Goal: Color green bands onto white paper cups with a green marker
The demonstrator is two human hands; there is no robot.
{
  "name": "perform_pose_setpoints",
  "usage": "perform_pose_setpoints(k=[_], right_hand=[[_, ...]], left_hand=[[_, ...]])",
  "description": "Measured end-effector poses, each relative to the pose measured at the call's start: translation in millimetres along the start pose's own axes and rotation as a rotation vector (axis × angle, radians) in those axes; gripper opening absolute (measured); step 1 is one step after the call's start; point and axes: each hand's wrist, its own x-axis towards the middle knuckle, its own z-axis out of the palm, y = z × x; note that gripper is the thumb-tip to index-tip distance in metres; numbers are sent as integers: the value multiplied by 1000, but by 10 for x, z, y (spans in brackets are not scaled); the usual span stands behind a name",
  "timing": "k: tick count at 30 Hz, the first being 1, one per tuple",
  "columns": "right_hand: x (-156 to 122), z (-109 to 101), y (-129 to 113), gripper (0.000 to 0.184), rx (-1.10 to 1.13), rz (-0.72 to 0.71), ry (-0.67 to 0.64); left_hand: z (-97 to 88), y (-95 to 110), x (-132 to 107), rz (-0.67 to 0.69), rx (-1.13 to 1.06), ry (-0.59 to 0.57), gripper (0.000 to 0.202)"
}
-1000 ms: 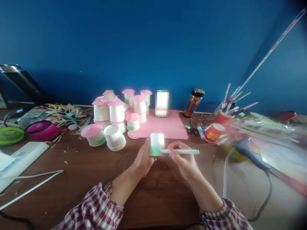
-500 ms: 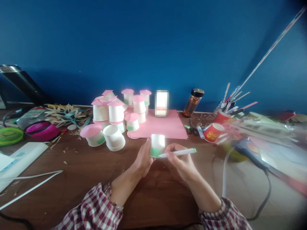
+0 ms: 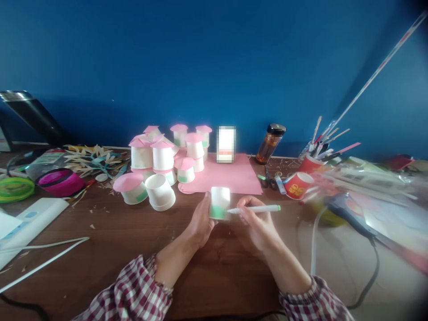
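My left hand is closed around the left side of a white paper cup, held upside down above the table. A green patch covers the lower part of the cup's wall. Pinched in my right hand is a white marker with a green end; its tip is at the right edge of the patch. To the left on the table are a plain white cup and a cup with a pink paper roof. Behind them stand several more cups with pink roofs, some stacked.
Pink paper sheets lie under a blurred-out upright object. At right are a dark-lidded bottle, scissors, red cups and a glue gun with its cord. A power strip and rolls of tape are at left.
My right hand has moved right with the marker, its tip going from the cup's lower front to the right edge. The green patch reaches further right. My left hand holds the cup nearly still.
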Motion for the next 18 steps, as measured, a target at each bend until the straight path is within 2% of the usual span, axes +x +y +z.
perform_pose_setpoints(k=[11,18], right_hand=[[-13,41,-41,21,-141,30,-52],[-14,17,-37,22,-197,12,-35]], left_hand=[[15,1,-7,-10,45,12,50],[0,-4,1,1,3,44,47]])
